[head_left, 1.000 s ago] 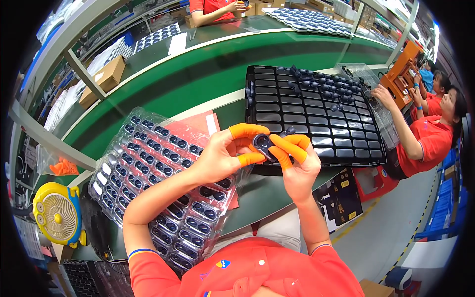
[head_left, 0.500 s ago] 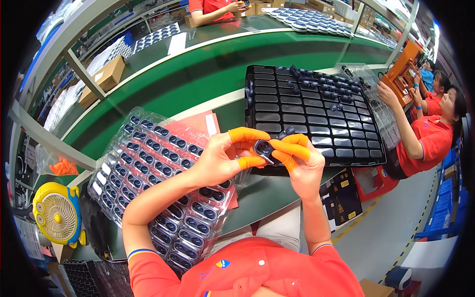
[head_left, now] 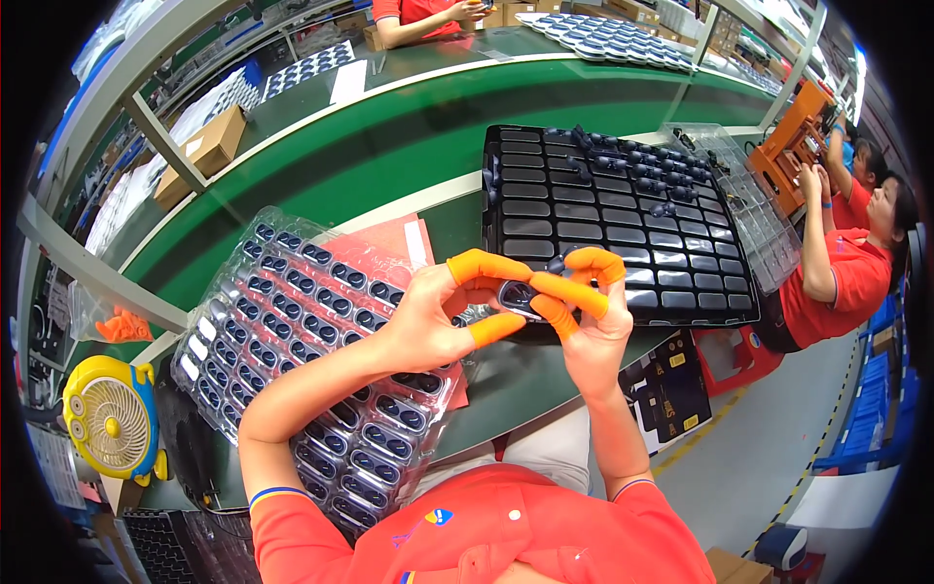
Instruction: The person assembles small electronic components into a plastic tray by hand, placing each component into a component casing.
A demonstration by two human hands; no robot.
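Observation:
My left hand (head_left: 433, 310), with orange finger covers, grips a small dark oval earbud case (head_left: 516, 296) between thumb and fingers. From the other side my right hand (head_left: 592, 326), also in orange covers, has its thumb and a finger pressed together at the case's edge. A dark earbud (head_left: 556, 264) shows between two right fingers; whatever the fingertips hold at the case is hidden. Below and left of my hands lies a clear blister tray (head_left: 292, 336) of similar dark cases. Beyond my right hand, a black compartment tray (head_left: 574, 211) carries loose dark earbuds (head_left: 666, 175) toward its far right.
A red sheet (head_left: 384, 243) lies partly under the clear tray. At left stands a yellow fan (head_left: 112, 419). A green conveyor (head_left: 389, 136) runs beyond the bench. Co-workers in red (head_left: 846, 263) sit at right beside an orange fixture (head_left: 788, 136); another person is across the conveyor.
My right fingers have shifted: one has lifted and curled, and the earbud is more covered. The case has tilted slightly in my left hand. At right, a co-worker's arm has moved toward the orange fixture.

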